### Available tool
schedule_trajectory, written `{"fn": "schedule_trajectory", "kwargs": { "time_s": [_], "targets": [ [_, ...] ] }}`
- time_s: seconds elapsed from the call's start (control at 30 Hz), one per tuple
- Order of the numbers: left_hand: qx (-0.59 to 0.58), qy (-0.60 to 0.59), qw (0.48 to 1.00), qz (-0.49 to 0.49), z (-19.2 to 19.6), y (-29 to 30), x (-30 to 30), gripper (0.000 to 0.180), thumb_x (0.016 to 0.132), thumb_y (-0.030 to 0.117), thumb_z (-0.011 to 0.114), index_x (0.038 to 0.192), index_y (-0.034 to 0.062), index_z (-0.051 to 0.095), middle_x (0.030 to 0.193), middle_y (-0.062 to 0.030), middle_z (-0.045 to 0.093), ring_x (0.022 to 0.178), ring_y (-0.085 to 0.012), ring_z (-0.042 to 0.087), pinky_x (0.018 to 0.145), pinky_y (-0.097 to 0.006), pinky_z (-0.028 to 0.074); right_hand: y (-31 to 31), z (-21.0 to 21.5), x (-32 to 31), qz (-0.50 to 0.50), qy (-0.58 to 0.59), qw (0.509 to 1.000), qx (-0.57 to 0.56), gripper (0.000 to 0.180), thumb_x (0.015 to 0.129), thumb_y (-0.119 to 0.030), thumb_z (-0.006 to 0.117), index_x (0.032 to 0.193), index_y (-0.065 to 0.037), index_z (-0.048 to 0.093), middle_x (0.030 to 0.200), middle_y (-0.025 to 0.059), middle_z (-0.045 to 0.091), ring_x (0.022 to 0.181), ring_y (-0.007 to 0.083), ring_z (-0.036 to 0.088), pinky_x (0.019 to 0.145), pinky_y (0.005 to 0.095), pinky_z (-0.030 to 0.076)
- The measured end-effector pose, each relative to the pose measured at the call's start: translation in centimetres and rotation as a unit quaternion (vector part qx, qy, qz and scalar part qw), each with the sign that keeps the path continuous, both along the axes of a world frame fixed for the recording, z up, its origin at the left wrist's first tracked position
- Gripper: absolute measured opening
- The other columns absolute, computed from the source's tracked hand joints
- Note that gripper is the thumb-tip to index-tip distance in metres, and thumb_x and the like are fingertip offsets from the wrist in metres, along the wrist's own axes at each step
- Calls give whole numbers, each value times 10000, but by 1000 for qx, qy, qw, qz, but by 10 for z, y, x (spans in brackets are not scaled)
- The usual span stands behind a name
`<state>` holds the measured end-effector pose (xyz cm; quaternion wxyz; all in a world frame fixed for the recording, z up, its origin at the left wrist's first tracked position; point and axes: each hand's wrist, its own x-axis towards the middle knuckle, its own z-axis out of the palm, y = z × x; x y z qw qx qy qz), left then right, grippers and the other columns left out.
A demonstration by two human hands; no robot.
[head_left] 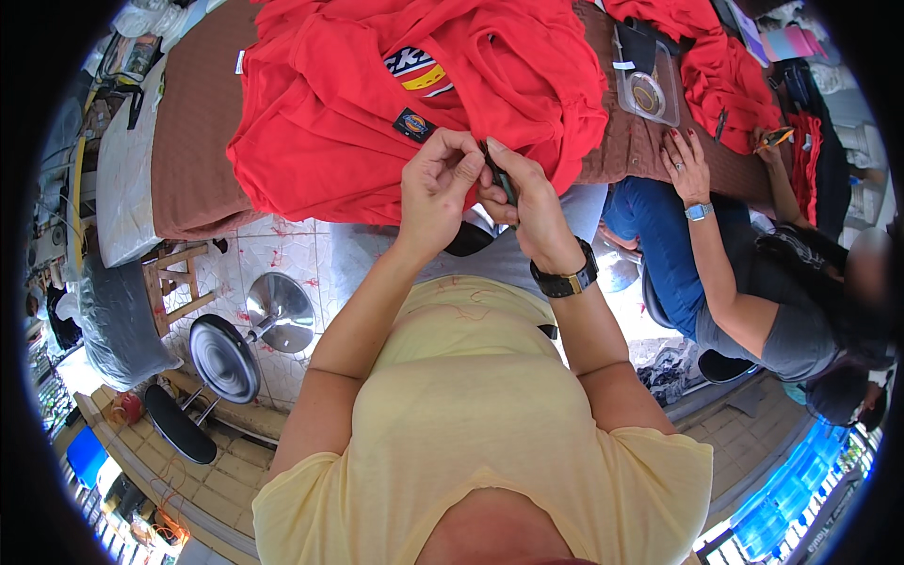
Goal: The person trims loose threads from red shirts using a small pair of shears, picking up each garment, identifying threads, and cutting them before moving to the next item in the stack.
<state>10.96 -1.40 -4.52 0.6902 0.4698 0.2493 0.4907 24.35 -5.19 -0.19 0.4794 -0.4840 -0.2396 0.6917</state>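
A red garment [339, 122] with a printed chest logo lies bunched on the table in front of me. A small black label [413, 124] shows on it, just beyond my left hand. My left hand [439, 181] is closed, thumb against fingers, at the garment's near edge; what it pinches is too small to make out. My right hand [529, 196] is closed around small dark thread snips [503, 177], their narrow tip pointing up beside my left fingertips. Both hands almost touch.
Brown cloth [193, 141] covers the table. At right, a clear plastic box [648, 94] holds a roll of tape. A co-worker's hand [688, 169] rests on the table edge; their other hand holds an orange-handled tool [774, 138]. A round stool [224, 358] stands at lower left.
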Motion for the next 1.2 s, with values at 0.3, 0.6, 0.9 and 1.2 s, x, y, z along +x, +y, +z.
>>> {"fn": "schedule_trajectory", "kwargs": {
  "time_s": [0.3, 0.6, 0.9, 1.2],
  "targets": [
    [95, 15, 991, 90, 6, -3, 2, 283, 963, -46, 633, 1180, 29, 467, 1214, -105, 553, 1096, -152, 589, 973, -316, 482, -8, 6, 3, -143, -250, 921, 263, 185, 989, -176, 596, 874, -36, 556, 738, -4, 463, 562, 56, 404, 475, 223, 276],
    [107, 101, 983, 113, 2, 5, 2, 302, 914, -37, 707, 1147, 1, 517, 1105, -91, 578, 1019, -145, 598, 911, -280, 495, 10, 10, 9, -61, -484, 796, 359, 218, 836, 121, 640, 1020, 5, 646, 992, 131, 615, 812, 253, 666, 657, 335, 511],
    [167, 155, 957, 182, 8, 14, 8, 106, 947, -41, 660, 1026, -4, 601, 1153, -97, 561, 1060, -163, 625, 939, -301, 528, 9, 2, 1, -77, -455, 838, 291, 67, 944, 11, 617, 984, 65, 617, 912, 165, 605, 797, 298, 624, 732, 351, 483],
    [101, 74, 983, 134, -1, 14, 11, 115, 994, 24, 612, 1096, -27, 592, 1131, -90, 527, 1070, -159, 586, 910, -328, 583, 11, -2, 8, -107, -408, 870, 255, 127, 991, -80, 611, 983, 42, 645, 864, 124, 595, 748, 211, 570, 687, 320, 448]
  ]
}}
